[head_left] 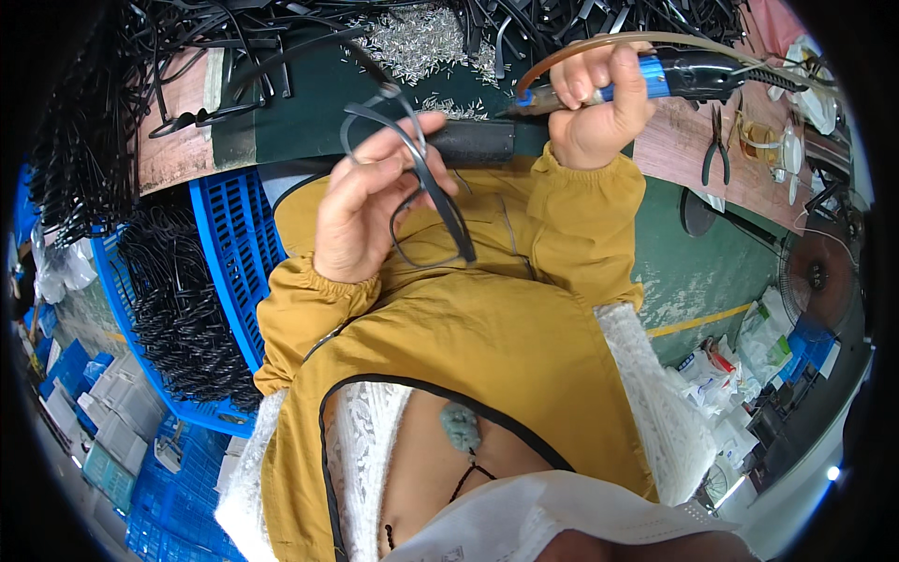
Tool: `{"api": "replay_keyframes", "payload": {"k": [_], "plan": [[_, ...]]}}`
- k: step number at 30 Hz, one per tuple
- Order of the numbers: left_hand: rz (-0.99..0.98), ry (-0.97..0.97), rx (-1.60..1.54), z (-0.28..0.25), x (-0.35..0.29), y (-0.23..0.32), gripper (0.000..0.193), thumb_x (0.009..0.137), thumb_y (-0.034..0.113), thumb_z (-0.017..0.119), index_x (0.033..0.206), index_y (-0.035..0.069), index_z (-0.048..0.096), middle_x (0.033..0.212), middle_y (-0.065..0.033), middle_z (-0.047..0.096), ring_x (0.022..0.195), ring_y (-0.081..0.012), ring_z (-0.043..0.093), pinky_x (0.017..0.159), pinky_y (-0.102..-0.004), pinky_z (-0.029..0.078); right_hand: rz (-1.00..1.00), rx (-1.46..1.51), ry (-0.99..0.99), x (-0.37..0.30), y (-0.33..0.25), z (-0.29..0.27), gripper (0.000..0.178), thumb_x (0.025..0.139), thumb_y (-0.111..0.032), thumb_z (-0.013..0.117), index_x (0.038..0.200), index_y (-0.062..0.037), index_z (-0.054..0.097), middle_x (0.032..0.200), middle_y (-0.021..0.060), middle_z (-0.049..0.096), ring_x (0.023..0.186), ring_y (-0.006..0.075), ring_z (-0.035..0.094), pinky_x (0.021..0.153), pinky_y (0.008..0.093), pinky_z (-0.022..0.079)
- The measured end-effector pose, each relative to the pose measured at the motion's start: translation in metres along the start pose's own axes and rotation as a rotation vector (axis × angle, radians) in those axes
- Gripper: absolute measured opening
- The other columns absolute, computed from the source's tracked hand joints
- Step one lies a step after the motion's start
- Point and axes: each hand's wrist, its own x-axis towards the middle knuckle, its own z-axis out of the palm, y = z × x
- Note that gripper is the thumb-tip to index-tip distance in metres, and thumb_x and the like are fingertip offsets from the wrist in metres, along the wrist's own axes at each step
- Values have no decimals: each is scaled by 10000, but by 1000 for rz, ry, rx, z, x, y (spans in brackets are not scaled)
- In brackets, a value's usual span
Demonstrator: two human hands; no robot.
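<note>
As I followed the feed from afar, the workbench [178, 155] curved from ten round to two o'clock, and there it was: a job I judged midway, one piece in hand and plenty around it. Black frame parts [70, 140] crowded the bench's ten o'clock end; whether they were finished or waiting, I couldn't tell.

Over at nine, the big blue basket [229, 262], packed with a dense tangle of thin black pieces [183, 323]! Between seven and eight, blue crates [173, 506] sat low, their contents unreadable to me. At four, white plastic bags [721, 375] bulged, contents mostly hidden.

Up between one and two, the blue-and-black powered driver [660, 77], its tip pointing toward nine. My right hand [604, 112] was closed firmly around its front end. My left hand [361, 201], at eleven, was half curled, thumb and fingers pinching the glasses frame [454, 220], which hung just inside twelve o'clock above my lap, one thick temple slanting toward five. Tip and frame stood apart, so I reckoned driving work remained; any screw already seated was too small to make out.

And the tiniest players: loose silver screws [412, 47], heaped at twelve on the dark green mat [309, 108].
</note>
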Motion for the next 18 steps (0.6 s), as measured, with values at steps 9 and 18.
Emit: {"api": "replay_keyframes", "payload": {"k": [9, 18], "plan": [[934, 90, 681, 24, 21, -61, 306, 885, -154, 603, 1122, 38, 582, 1150, -162, 557, 1099, -306, 635, 947, -358, 507, 233, 214, -135, 0, -10, 6, 113, 1024, -211, 574, 937, -139, 570, 717, -48, 453, 541, 72, 428, 466, 216, 344], [631, 51, 761, 12, 1, -64, 319, 924, -117, 588, 1200, 41, 620, 1338, -233, 607, 1079, -310, 670, 949, -357, 525, 305, 141, -232, 11, -5, -3, 198, 991, -166, 670, 1052, -109, 490, 668, -3, 410, 498, 109, 414, 439, 257, 333]]}}
